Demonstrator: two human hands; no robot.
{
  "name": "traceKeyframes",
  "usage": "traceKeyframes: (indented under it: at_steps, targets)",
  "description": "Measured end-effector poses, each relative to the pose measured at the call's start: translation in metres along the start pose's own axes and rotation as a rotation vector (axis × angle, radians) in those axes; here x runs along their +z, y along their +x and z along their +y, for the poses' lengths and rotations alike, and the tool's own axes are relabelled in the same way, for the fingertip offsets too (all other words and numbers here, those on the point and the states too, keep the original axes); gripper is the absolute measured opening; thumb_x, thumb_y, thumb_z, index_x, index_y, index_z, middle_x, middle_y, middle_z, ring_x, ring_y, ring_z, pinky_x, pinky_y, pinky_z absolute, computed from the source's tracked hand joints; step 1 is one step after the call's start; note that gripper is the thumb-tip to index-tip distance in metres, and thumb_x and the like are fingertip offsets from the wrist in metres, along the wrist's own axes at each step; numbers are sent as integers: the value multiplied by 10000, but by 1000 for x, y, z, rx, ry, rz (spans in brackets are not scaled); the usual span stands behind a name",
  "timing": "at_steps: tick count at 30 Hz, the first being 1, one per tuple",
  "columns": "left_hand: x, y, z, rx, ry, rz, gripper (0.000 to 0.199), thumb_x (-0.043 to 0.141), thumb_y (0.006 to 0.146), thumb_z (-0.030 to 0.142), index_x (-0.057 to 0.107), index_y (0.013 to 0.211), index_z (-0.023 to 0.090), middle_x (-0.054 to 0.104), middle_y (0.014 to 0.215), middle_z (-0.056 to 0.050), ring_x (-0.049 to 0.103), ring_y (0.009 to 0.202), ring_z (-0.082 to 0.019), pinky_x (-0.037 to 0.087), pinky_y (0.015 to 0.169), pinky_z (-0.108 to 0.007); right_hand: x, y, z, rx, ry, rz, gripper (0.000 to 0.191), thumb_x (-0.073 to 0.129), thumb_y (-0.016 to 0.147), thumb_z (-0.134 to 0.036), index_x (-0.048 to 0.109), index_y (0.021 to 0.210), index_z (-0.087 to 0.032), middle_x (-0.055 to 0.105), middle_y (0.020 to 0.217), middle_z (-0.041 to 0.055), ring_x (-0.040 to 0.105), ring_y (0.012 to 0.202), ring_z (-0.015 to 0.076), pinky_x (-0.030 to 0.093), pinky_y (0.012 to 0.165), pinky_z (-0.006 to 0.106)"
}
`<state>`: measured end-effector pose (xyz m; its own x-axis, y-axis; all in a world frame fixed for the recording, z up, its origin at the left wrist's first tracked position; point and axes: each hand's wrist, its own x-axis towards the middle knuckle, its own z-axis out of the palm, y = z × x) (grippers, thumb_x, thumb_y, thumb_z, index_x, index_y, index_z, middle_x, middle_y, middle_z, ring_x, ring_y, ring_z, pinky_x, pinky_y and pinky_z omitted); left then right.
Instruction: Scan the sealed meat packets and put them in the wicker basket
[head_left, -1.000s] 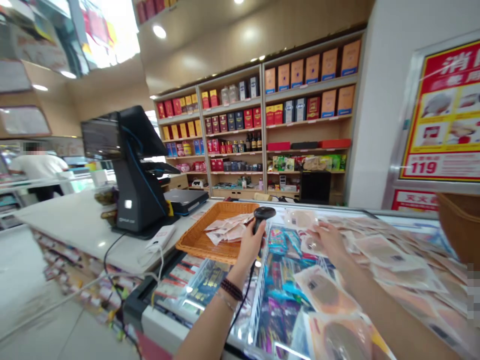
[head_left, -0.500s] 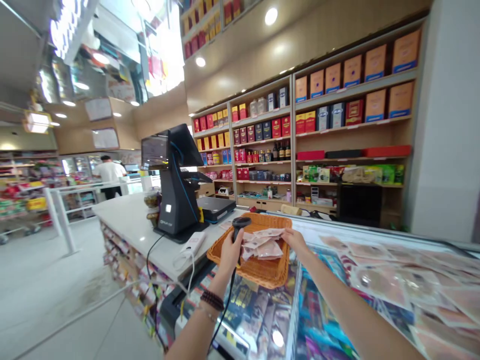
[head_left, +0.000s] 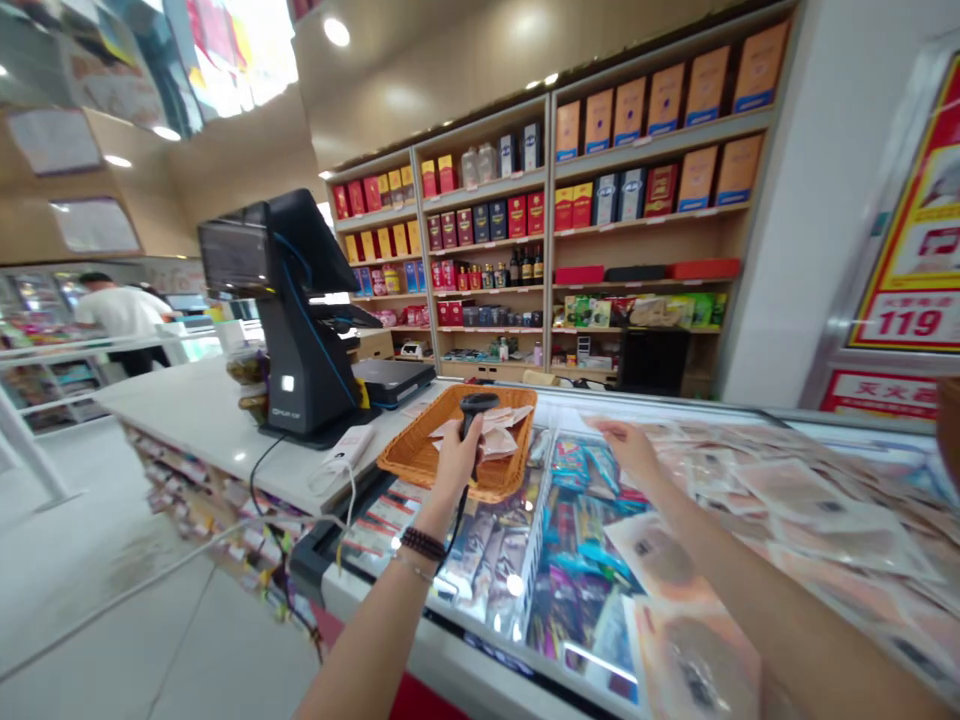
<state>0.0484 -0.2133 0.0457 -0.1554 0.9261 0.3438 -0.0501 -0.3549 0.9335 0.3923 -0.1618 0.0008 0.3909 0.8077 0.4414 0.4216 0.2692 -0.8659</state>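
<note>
My left hand (head_left: 459, 452) is closed round the handle of a black barcode scanner (head_left: 478, 402), its cable trailing down past my wrist. Behind the scanner lies an orange wicker basket (head_left: 409, 447), holding several flat clear packets (head_left: 499, 440) with pale pinkish contents. My right hand (head_left: 628, 447) hovers right of the basket over the glass-topped freezer, fingers stretched to the left and slightly blurred. I see nothing held in it. Many similar flat packets (head_left: 810, 500) are spread over the glass on the right, near my right forearm.
A black checkout terminal (head_left: 300, 330) stands on the white counter (head_left: 187, 400) at left, with a white power strip (head_left: 349, 445) and loose cables in front. Colourful wrapped goods (head_left: 585, 510) show through the freezer glass. Shelves of boxes (head_left: 487, 220) line the back. A person in white (head_left: 124, 315) is far left.
My right hand has left the packets in the basket and moved right over the freezer glass. The left hand still holds the scanner. My view has turned right.
</note>
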Motion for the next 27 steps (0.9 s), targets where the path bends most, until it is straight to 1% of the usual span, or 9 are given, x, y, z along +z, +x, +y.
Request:
traceKeyframes:
  at_steps: [3, 6, 8, 10, 13, 17, 20, 23, 27]
  targets:
    - [36, -12, -1, 18, -51, -88, 709, 827, 778, 902, 572, 796, 241, 592, 635, 43, 508, 423, -90, 349, 420, -225, -51, -9, 15, 2, -52, 81, 57, 721, 771, -295, 776, 780, -307, 881, 901, 43, 827, 924, 318, 651, 1083, 565]
    - [73, -26, -4, 11, -89, -181, 707, 830, 771, 897, 583, 822, 237, 599, 642, 47, 508, 422, -82, 350, 424, -219, -94, -22, 26, 6, -145, 152, 73, 721, 810, -313, 787, 832, -289, 880, 939, 66, 820, 937, 316, 650, 1059, 541]
    - [96, -36, -8, -8, -94, -235, 680, 830, 798, 867, 588, 834, 233, 614, 661, 40, 512, 433, -78, 349, 429, -215, -115, -31, 32, 6, -220, 169, 108, 721, 838, -323, 802, 892, -275, 881, 975, 78, 814, 944, 308, 650, 1040, 516]
    - [116, -46, -13, -36, -97, -269, 652, 824, 830, 839, 595, 837, 228, 622, 675, 32, 512, 443, -76, 349, 432, -215, -128, -39, 39, 12, -301, 157, 161, 732, 862, -336, 818, 975, -259, 877, 1015, 83, 804, 947, 297, 649, 1023, 490]
    - [140, -58, -22, -80, -111, -299, 633, 821, 851, 818, 597, 828, 227, 621, 680, 28, 512, 453, -81, 359, 437, -219, -133, -48, 48, 15, -461, 98, 270, 774, 878, -352, 829, 1111, -229, 857, 1117, 116, 786, 1045, 313, 626, 1064, 486]
    - [156, -71, -37, -152, -103, -322, 604, 826, 877, 786, 585, 817, 235, 626, 679, 27, 509, 450, -88, 351, 440, -226, -117, -56, 56, 38, -697, 58, 431, 832, 932, -466, 809, 1281, -215, 766, 1354, 208, 699, 1321, 407, 544, 1169, 534]
    - [157, -78, -48, -184, -72, -346, 588, 833, 891, 769, 591, 814, 239, 642, 687, 17, 518, 450, -97, 358, 446, -236, -103, -59, 60, 59, -827, 69, 590, 868, 927, -522, 756, 1416, -211, 697, 1447, 247, 641, 1386, 456, 496, 1181, 568]
    - [153, -81, -57, -172, -50, -359, 582, 817, 905, 768, 587, 809, 243, 646, 683, 17, 522, 444, -101, 351, 451, -241, -97, -60, 62, 71, -902, 68, 682, 881, 920, -525, 718, 1491, -189, 671, 1473, 270, 622, 1389, 467, 478, 1176, 583]
    - [150, -84, -62, -169, -29, -358, 570, 789, 927, 761, 581, 802, 245, 638, 660, 26, 522, 443, -103, 348, 458, -238, -99, -61, 60, 65, -912, 26, 610, 872, 940, -485, 774, 1484, -228, 673, 1483, 244, 618, 1390, 462, 485, 1175, 584]
